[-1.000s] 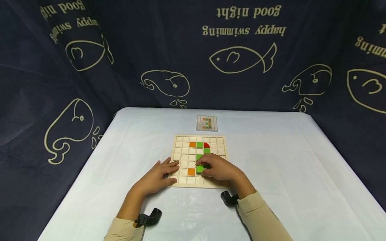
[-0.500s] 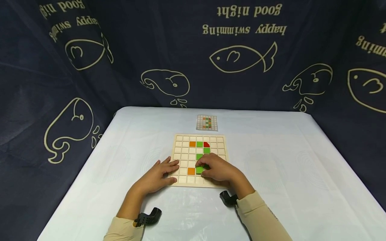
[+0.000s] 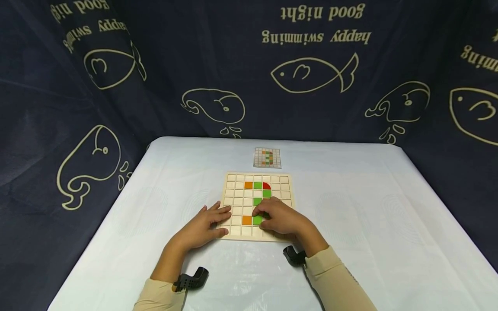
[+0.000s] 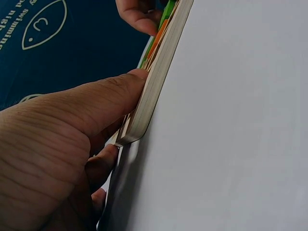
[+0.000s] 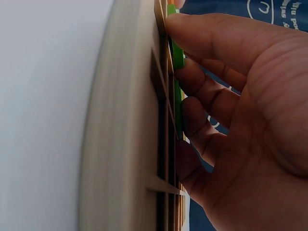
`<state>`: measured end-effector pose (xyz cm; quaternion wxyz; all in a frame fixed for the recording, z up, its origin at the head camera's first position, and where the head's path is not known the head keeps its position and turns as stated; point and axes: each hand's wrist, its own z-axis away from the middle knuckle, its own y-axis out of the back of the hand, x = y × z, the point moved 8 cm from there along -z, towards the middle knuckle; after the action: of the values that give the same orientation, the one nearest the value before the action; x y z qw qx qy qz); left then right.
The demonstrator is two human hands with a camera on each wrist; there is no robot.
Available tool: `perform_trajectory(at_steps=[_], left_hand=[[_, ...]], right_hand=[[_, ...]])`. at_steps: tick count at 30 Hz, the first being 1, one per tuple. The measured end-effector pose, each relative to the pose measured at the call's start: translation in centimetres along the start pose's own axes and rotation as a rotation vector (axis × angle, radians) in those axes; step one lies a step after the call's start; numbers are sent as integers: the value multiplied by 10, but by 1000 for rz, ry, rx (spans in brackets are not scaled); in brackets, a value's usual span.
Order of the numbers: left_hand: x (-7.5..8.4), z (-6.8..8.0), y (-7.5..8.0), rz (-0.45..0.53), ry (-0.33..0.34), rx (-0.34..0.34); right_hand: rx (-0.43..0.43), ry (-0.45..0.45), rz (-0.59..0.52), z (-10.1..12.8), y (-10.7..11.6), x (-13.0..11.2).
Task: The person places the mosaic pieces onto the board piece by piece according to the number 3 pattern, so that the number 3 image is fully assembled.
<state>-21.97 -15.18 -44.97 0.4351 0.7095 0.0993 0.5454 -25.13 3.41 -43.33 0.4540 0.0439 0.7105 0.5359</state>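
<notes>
A square wooden grid board [image 3: 235, 231] lies on the white table. My left hand [image 3: 201, 229] rests on its left edge, fingers spread; in the left wrist view the thumb [image 4: 120, 94] lies along the rim. My right hand [image 3: 284, 217] is over the board's right half. Its thumb and curled fingers pinch a green tile [image 3: 257, 220] sitting in a lower cell, right of an orange tile [image 3: 247, 220]. Farther up sit another orange tile [image 3: 248, 185], a red rounded tile [image 3: 266, 186] and several green tiles. Part of the grid is hidden beneath the right hand.
A small pattern card [image 3: 266, 158], printed with a coloured grid, lies behind the board. Dark blue cloth [image 3: 249, 112] with fish drawings hangs around the white table [image 3: 369, 207]. Each wrist wears a black camera mount, such as the left one [image 3: 192, 278].
The green tile under my right fingers, slightly raised before, now lies flatter in its cell. Both hands have stayed in nearly the same places.
</notes>
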Motion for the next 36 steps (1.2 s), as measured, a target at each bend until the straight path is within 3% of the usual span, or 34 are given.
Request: perform_trajectory(at_steps=[36], left_hand=[[-1,-1,-1,3,11,-3]], right_hand=[[-7,-16,-6,1,1,1]])
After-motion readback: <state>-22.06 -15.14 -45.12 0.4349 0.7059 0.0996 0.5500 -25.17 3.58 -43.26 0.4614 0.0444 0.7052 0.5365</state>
